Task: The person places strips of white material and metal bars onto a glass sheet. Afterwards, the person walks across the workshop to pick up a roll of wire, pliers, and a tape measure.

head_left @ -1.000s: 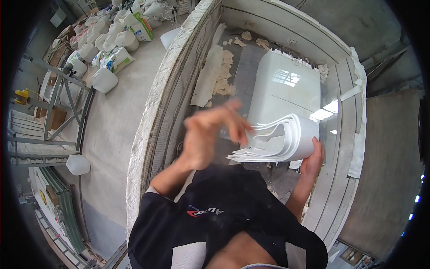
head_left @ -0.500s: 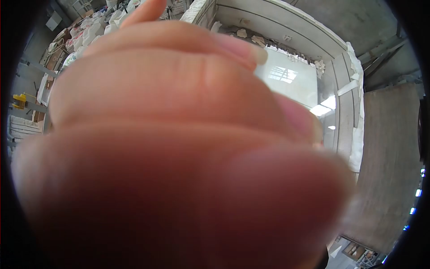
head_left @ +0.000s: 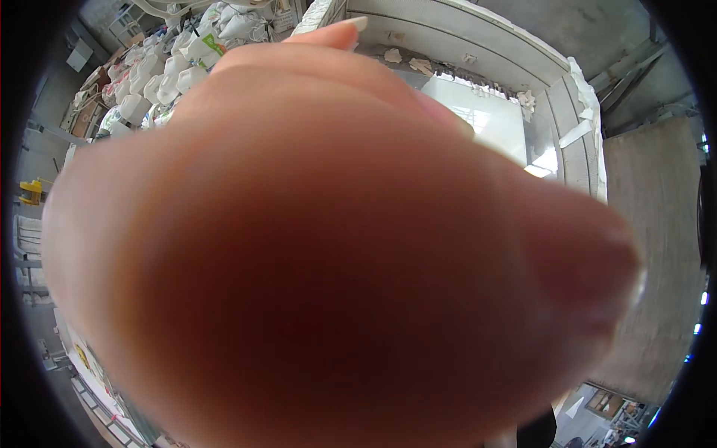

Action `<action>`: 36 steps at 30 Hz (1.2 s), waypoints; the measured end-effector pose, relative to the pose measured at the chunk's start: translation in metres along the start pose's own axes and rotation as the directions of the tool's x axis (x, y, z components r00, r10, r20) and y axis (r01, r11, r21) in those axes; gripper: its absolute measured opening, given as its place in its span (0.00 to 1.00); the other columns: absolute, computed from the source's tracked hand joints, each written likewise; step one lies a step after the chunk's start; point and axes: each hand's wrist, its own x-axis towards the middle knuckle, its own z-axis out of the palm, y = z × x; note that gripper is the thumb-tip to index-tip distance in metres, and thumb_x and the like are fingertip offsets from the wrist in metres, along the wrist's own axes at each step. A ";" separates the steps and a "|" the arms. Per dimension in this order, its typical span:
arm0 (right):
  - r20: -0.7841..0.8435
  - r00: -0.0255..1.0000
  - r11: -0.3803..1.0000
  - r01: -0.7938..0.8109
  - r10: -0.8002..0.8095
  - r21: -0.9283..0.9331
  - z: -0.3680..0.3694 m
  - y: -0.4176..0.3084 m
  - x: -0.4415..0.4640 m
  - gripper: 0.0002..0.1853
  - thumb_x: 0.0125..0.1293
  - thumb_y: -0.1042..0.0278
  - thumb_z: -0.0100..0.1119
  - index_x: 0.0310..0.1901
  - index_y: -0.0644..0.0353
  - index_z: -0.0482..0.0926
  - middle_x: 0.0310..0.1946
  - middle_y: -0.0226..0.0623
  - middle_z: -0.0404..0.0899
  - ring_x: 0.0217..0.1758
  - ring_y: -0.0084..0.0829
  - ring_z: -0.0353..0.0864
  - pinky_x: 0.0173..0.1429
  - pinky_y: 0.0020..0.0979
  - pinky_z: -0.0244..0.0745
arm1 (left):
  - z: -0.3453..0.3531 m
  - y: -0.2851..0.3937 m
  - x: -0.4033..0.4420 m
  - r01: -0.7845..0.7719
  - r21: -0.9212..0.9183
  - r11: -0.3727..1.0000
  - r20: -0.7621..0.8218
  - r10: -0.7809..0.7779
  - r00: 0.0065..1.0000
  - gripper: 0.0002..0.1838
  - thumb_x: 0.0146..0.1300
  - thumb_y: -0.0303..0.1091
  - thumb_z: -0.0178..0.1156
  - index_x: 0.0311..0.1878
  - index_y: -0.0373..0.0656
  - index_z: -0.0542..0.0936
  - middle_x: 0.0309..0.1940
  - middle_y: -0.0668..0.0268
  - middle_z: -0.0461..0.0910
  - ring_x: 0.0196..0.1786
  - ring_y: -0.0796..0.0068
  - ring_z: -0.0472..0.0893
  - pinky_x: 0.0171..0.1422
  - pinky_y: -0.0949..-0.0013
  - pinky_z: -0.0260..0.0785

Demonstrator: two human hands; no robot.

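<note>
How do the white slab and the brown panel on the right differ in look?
The white slab is pale and glossy, with bright reflections; the brown panel is darker and dull. The slab is inside the walled enclosure, the panel outside. Both look broad and flat.

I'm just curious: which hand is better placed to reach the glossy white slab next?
Probably the left hand: it seems to be the one near the camera, fingertips toward the side with the slab. The right hand isn't visible.

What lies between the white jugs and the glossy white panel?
In the head view, mostly a blurred hand near the lens, hiding what is behind.
</note>
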 end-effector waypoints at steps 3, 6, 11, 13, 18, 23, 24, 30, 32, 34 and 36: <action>-0.003 1.000 1.000 -0.007 0.007 0.011 0.001 -0.002 0.001 0.19 0.63 0.64 0.55 0.49 0.71 0.73 0.44 0.42 0.77 0.47 0.31 0.76 0.52 0.29 0.69 | 0.029 -0.001 0.010 0.079 -0.001 0.997 -0.048 -0.079 0.996 0.29 0.67 0.49 0.50 0.68 0.50 0.60 0.43 0.66 0.77 0.54 0.57 0.73 0.67 0.38 0.52; -0.033 0.998 0.996 0.054 -0.052 0.064 0.000 0.010 0.002 0.19 0.63 0.65 0.54 0.50 0.72 0.72 0.45 0.43 0.77 0.49 0.32 0.76 0.54 0.30 0.69 | 0.056 -0.001 0.017 0.165 0.009 0.986 -0.112 -0.163 0.980 0.29 0.67 0.48 0.50 0.68 0.49 0.61 0.43 0.66 0.77 0.53 0.59 0.74 0.66 0.41 0.53; 0.010 1.000 0.998 -0.020 0.020 0.054 0.003 0.005 0.004 0.20 0.64 0.66 0.53 0.52 0.73 0.71 0.47 0.44 0.76 0.51 0.34 0.76 0.57 0.32 0.68 | 0.075 -0.007 0.021 0.251 0.012 0.968 -0.165 -0.245 0.955 0.29 0.66 0.46 0.52 0.67 0.48 0.62 0.42 0.65 0.78 0.51 0.61 0.74 0.63 0.45 0.55; 0.003 1.000 0.998 0.003 -0.003 0.058 0.006 0.009 0.004 0.20 0.64 0.66 0.53 0.52 0.73 0.71 0.47 0.44 0.76 0.52 0.34 0.75 0.57 0.33 0.68 | 0.082 -0.008 0.022 0.272 0.016 0.962 -0.171 -0.265 0.949 0.29 0.66 0.46 0.52 0.67 0.47 0.62 0.42 0.65 0.78 0.51 0.62 0.75 0.62 0.47 0.56; 0.096 0.995 0.999 -0.011 0.006 0.049 0.009 0.003 0.003 0.20 0.65 0.66 0.51 0.53 0.72 0.71 0.49 0.43 0.76 0.53 0.33 0.75 0.58 0.32 0.68 | 0.101 0.000 0.023 0.313 0.002 0.950 -0.195 -0.306 0.932 0.28 0.65 0.44 0.54 0.66 0.45 0.63 0.41 0.65 0.79 0.49 0.65 0.75 0.59 0.52 0.58; -0.108 0.990 0.984 -0.102 0.086 -0.148 -0.005 0.019 0.015 0.36 0.61 0.56 0.57 0.62 0.78 0.62 0.57 0.56 0.69 0.55 0.44 0.74 0.60 0.40 0.69 | 0.106 -0.001 0.034 0.286 -0.034 0.958 -0.190 -0.287 0.939 0.28 0.65 0.43 0.55 0.66 0.43 0.64 0.40 0.65 0.79 0.47 0.67 0.76 0.57 0.56 0.61; -0.113 0.990 0.984 -0.099 0.082 -0.147 -0.005 0.016 0.015 0.36 0.61 0.56 0.57 0.62 0.78 0.62 0.57 0.56 0.69 0.55 0.44 0.74 0.60 0.40 0.69 | 0.104 -0.002 0.037 0.267 -0.043 0.963 -0.188 -0.270 0.944 0.28 0.65 0.42 0.55 0.65 0.43 0.64 0.40 0.64 0.80 0.47 0.67 0.76 0.56 0.57 0.61; -0.158 0.987 0.978 -0.040 0.007 -0.203 0.010 0.005 0.007 0.28 0.65 0.60 0.56 0.58 0.77 0.66 0.52 0.51 0.75 0.50 0.41 0.78 0.55 0.38 0.73 | 0.078 -0.013 0.043 0.211 -0.088 0.974 -0.169 -0.223 0.960 0.28 0.64 0.41 0.57 0.65 0.41 0.65 0.39 0.64 0.80 0.45 0.70 0.77 0.53 0.63 0.64; -0.158 0.984 0.995 0.066 -0.078 -0.079 0.010 0.012 0.009 0.24 0.65 0.62 0.55 0.56 0.73 0.69 0.50 0.46 0.76 0.51 0.37 0.77 0.55 0.36 0.72 | 0.073 -0.015 0.044 0.203 -0.110 0.973 -0.167 -0.219 0.961 0.28 0.64 0.40 0.57 0.64 0.40 0.66 0.38 0.64 0.81 0.44 0.71 0.77 0.52 0.64 0.65; -0.177 0.972 0.985 0.165 -0.155 0.044 0.016 0.014 0.004 0.20 0.65 0.64 0.53 0.54 0.70 0.72 0.49 0.41 0.76 0.52 0.33 0.76 0.56 0.34 0.71 | 0.068 -0.017 0.045 0.201 -0.145 0.969 -0.168 -0.224 0.960 0.27 0.64 0.39 0.58 0.64 0.40 0.66 0.38 0.64 0.81 0.44 0.72 0.78 0.51 0.66 0.66; -0.060 0.998 1.000 0.014 -0.013 0.018 0.007 0.006 0.000 0.17 0.64 0.64 0.55 0.50 0.67 0.74 0.46 0.37 0.77 0.49 0.29 0.76 0.53 0.31 0.70 | 0.063 -0.024 0.045 0.219 -0.193 0.957 -0.183 -0.254 0.950 0.27 0.64 0.39 0.58 0.64 0.39 0.67 0.38 0.64 0.81 0.43 0.73 0.78 0.50 0.68 0.66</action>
